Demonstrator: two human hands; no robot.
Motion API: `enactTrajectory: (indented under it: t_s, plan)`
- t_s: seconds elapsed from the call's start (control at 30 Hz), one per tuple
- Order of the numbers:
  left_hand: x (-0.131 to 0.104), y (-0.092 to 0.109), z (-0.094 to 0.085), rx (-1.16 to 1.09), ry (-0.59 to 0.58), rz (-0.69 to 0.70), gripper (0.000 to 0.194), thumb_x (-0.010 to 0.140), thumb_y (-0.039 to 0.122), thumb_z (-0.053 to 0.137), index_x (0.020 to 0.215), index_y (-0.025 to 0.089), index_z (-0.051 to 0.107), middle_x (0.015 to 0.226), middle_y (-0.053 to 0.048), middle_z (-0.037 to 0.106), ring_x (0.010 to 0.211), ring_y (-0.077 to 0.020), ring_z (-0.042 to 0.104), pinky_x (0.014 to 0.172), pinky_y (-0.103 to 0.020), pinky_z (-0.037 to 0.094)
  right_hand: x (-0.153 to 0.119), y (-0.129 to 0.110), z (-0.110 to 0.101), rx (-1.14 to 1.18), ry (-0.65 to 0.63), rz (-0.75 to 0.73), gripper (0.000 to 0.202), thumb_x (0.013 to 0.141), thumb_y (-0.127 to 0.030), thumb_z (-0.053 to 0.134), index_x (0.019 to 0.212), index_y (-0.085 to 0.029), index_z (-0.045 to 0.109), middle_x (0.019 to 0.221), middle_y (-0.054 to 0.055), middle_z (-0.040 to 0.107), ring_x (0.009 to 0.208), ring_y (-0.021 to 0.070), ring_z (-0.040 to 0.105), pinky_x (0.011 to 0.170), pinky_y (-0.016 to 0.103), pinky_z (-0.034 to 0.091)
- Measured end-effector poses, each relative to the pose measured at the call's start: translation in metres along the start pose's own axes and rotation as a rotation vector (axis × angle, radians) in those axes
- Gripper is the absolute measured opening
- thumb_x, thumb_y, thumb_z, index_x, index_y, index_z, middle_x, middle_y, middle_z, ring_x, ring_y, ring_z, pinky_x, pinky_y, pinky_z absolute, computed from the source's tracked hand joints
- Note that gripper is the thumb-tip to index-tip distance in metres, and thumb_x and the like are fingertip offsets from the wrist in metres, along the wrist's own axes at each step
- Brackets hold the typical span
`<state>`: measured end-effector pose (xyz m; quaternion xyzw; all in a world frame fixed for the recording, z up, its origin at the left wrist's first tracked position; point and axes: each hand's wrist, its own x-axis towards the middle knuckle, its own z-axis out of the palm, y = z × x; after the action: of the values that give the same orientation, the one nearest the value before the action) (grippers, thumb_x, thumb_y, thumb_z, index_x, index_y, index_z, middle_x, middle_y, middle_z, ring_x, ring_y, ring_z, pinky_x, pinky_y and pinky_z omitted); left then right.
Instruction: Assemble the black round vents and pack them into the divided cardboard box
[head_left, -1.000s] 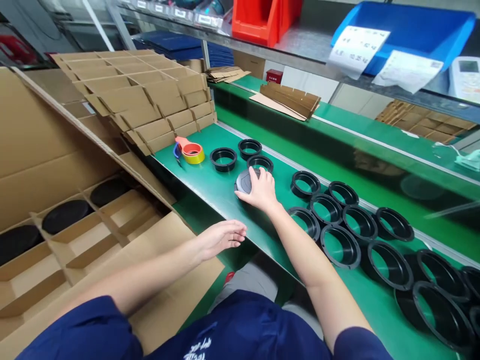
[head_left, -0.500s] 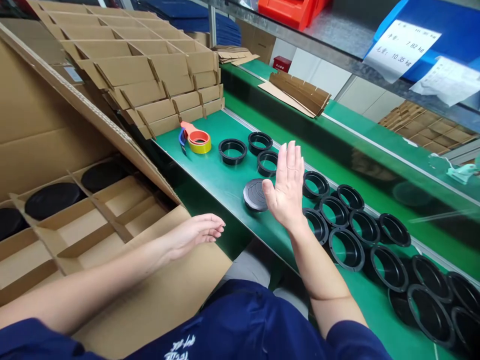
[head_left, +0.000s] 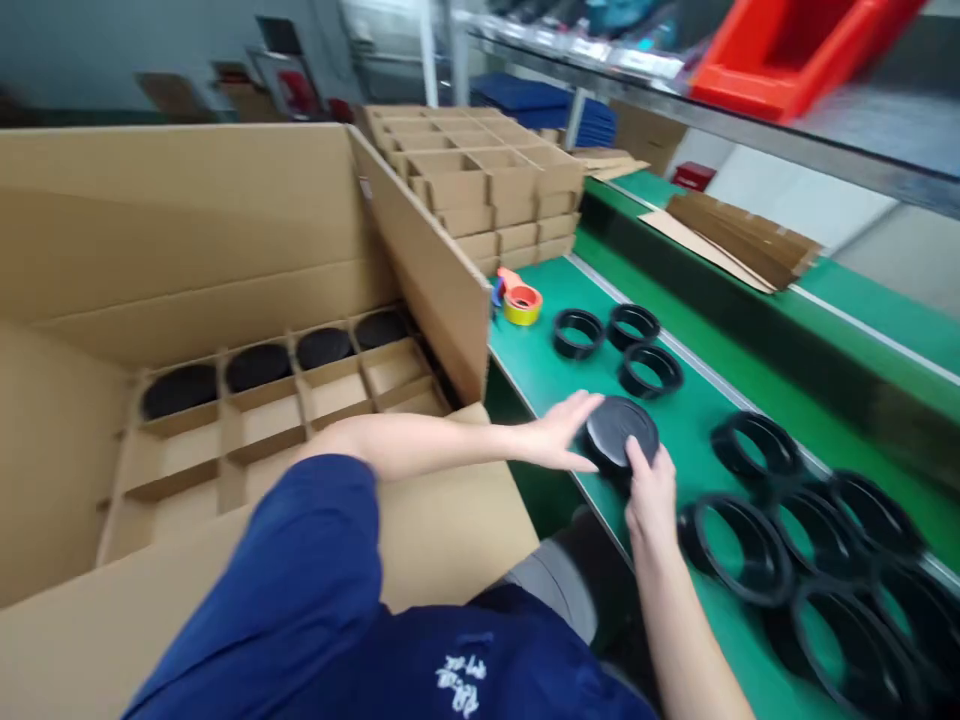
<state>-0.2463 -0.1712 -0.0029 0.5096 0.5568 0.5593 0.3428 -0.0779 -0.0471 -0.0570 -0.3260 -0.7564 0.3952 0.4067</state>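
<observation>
A black round part with a flat, closed top [head_left: 621,428] is tilted over the near edge of the green bench. My right hand [head_left: 651,490] grips its right side, the thumb on top and the other fingers partly hidden. From the left, my left hand [head_left: 559,435] reaches to its opposite edge. Its thumb and fingers are spread around that rim; whether they touch it I cannot tell. Beyond stand black open rings [head_left: 651,370], with more rings [head_left: 739,550] grouped at the right.
At my left stands a large carton [head_left: 172,220] with cardboard dividers [head_left: 221,440]; black discs [head_left: 259,367] fill its far cells. Stacked dividers [head_left: 480,190] and a tape dispenser [head_left: 521,303] are at the bench's far end. A metal shelf [head_left: 750,125] overhangs the right side.
My right hand has come down from a raised, flat pose and taken hold of the black round part. My left hand has moved across to its rim. The view has swung left, showing more carton.
</observation>
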Motion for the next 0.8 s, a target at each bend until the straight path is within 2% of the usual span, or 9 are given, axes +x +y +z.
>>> enactTrajectory:
  t_s: [0.1, 0.17, 0.23, 0.4, 0.5, 0.57, 0.67, 0.77, 0.8]
  plan:
    - [0.018, -0.004, 0.007, 0.433, -0.211, 0.266, 0.114, 0.057, 0.027, 0.094, 0.157, 0.02, 0.041, 0.168, -0.017, 0.02, 0.155, -0.0472, 0.007, 0.123, -0.064, 0.013, -0.012, -0.007, 0.009, 0.285, 0.046, 0.163, 0.073, 0.089, -0.054, 0.064, 0.149, -0.015, 0.049, 0.138, 0.014, 0.061, 0.13, 0.0317, 0.057, 0.115, 0.054, 0.043]
    - [0.018, 0.002, 0.008, 0.635, -0.285, 0.281, 0.119, 0.056, 0.027, 0.094, 0.16, 0.027, 0.036, 0.17, -0.014, 0.01, 0.155, -0.0491, 0.001, 0.118, -0.069, 0.02, -0.022, -0.019, 0.011, 0.37, -0.005, 0.189, 0.075, 0.088, -0.054, 0.067, 0.152, -0.019, 0.047, 0.144, 0.014, 0.058, 0.132, 0.0324, 0.057, 0.115, 0.053, 0.044]
    - [0.005, 0.017, 0.006, 0.745, -0.305, 0.285, 0.115, 0.059, 0.028, 0.092, 0.159, 0.033, 0.036, 0.169, -0.012, 0.012, 0.155, -0.0492, 0.002, 0.114, -0.072, 0.024, -0.033, -0.033, 0.009, 0.362, -0.118, 0.174, 0.075, 0.09, -0.055, 0.064, 0.154, -0.022, 0.045, 0.147, 0.014, 0.056, 0.134, 0.033, 0.056, 0.111, 0.05, 0.049]
    - [-0.072, 0.081, -0.031, 0.596, -0.171, 0.306, 0.087, 0.064, 0.019, 0.085, 0.146, 0.029, 0.058, 0.157, -0.013, 0.038, 0.144, -0.0529, 0.033, 0.119, -0.068, 0.027, -0.046, -0.062, -0.004, 0.3, -0.336, 0.153, 0.062, 0.097, -0.06, 0.053, 0.151, -0.029, 0.051, 0.151, 0.009, 0.054, 0.134, 0.0305, 0.057, 0.107, 0.043, 0.054]
    - [-0.131, 0.122, -0.074, 0.306, -0.161, 0.155, 0.08, 0.057, 0.012, 0.085, 0.135, 0.023, 0.069, 0.152, -0.014, 0.047, 0.141, -0.0495, 0.041, 0.122, -0.056, 0.03, -0.033, -0.06, -0.008, 0.239, -0.209, 0.151, 0.057, 0.096, -0.06, 0.057, 0.141, -0.026, 0.061, 0.142, 0.011, 0.061, 0.125, 0.0301, 0.062, 0.11, 0.048, 0.05]
    - [-0.164, 0.138, -0.11, 0.196, -0.024, -0.017, 0.081, 0.054, 0.011, 0.088, 0.133, 0.017, 0.069, 0.15, -0.016, 0.049, 0.142, -0.0475, 0.04, 0.124, -0.05, 0.029, -0.021, -0.048, -0.006, 0.207, -0.115, 0.178, 0.055, 0.092, -0.061, 0.063, 0.13, -0.021, 0.068, 0.133, 0.012, 0.067, 0.117, 0.03, 0.066, 0.107, 0.051, 0.051]
    - [-0.186, 0.122, -0.168, 0.476, 0.297, -0.162, 0.098, 0.065, 0.029, 0.09, 0.154, 0.027, 0.047, 0.153, -0.012, 0.045, 0.146, -0.0409, 0.036, 0.126, -0.051, 0.022, -0.012, -0.024, 0.002, 0.171, -0.195, 0.229, 0.055, 0.09, -0.064, 0.064, 0.121, -0.019, 0.07, 0.122, 0.013, 0.071, 0.109, 0.0295, 0.07, 0.102, 0.049, 0.054]
    - [-0.169, 0.064, -0.219, 0.928, 0.566, -0.456, 0.113, 0.067, 0.047, 0.089, 0.161, 0.034, 0.028, 0.163, -0.016, 0.025, 0.152, -0.0445, 0.017, 0.121, -0.064, 0.021, -0.015, -0.005, 0.013, 0.021, -0.399, 0.194, 0.053, 0.09, -0.066, 0.06, 0.118, -0.022, 0.072, 0.118, 0.01, 0.073, 0.106, 0.0288, 0.07, 0.096, 0.045, 0.055]
    - [-0.158, 0.041, -0.232, 1.032, 0.562, -0.572, 0.116, 0.068, 0.054, 0.088, 0.163, 0.033, 0.024, 0.165, -0.02, 0.018, 0.153, -0.0471, 0.012, 0.118, -0.068, 0.021, -0.017, -0.001, 0.016, -0.041, -0.434, 0.157, 0.052, 0.09, -0.066, 0.059, 0.116, -0.023, 0.073, 0.118, 0.009, 0.073, 0.106, 0.0287, 0.07, 0.094, 0.044, 0.056]
